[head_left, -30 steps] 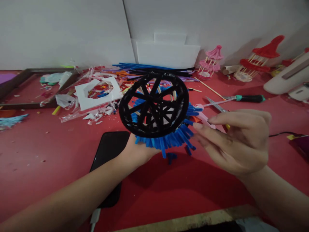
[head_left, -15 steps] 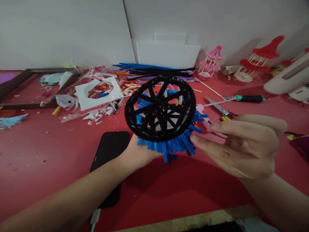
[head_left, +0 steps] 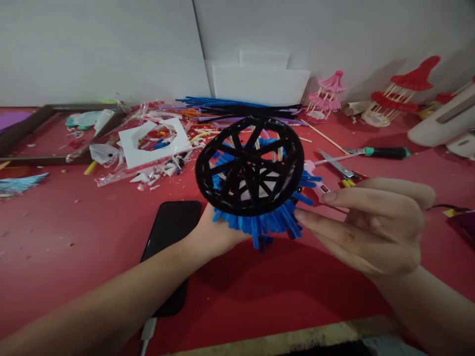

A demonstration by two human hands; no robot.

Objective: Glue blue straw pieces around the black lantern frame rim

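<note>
A pipe-cleaner model (head_left: 272, 221) hangs tilted above the table, with a black spoked ring on top, a fringe of short blue pieces below and wooden sticks between. My left hand (head_left: 218, 230) supports it from underneath on the left; its fingers are hidden behind the model. To the right, my right hand (head_left: 371, 222) has its fingertips apart with nothing visible between them. One fingertip is right beside the blue fringe; whether it touches cannot be told. A pink glue gun (head_left: 315, 185) lies behind this hand, partly covered by the model and the fingers.
Scissors (head_left: 339, 165) and a green-and-black-handled tool (head_left: 386, 152) lie at the right. Pink (head_left: 326, 99) and red (head_left: 393, 94) models stand by the wall. Pipe cleaners (head_left: 237, 106), a white cut-out board (head_left: 128, 148) and scraps cover the back. A phone (head_left: 172, 227) lies under my left arm.
The model has shifted right and slightly toward me, its ring now facing up a little differently. My right hand moved slightly right, its fingertips spreading from the blue fringe.
</note>
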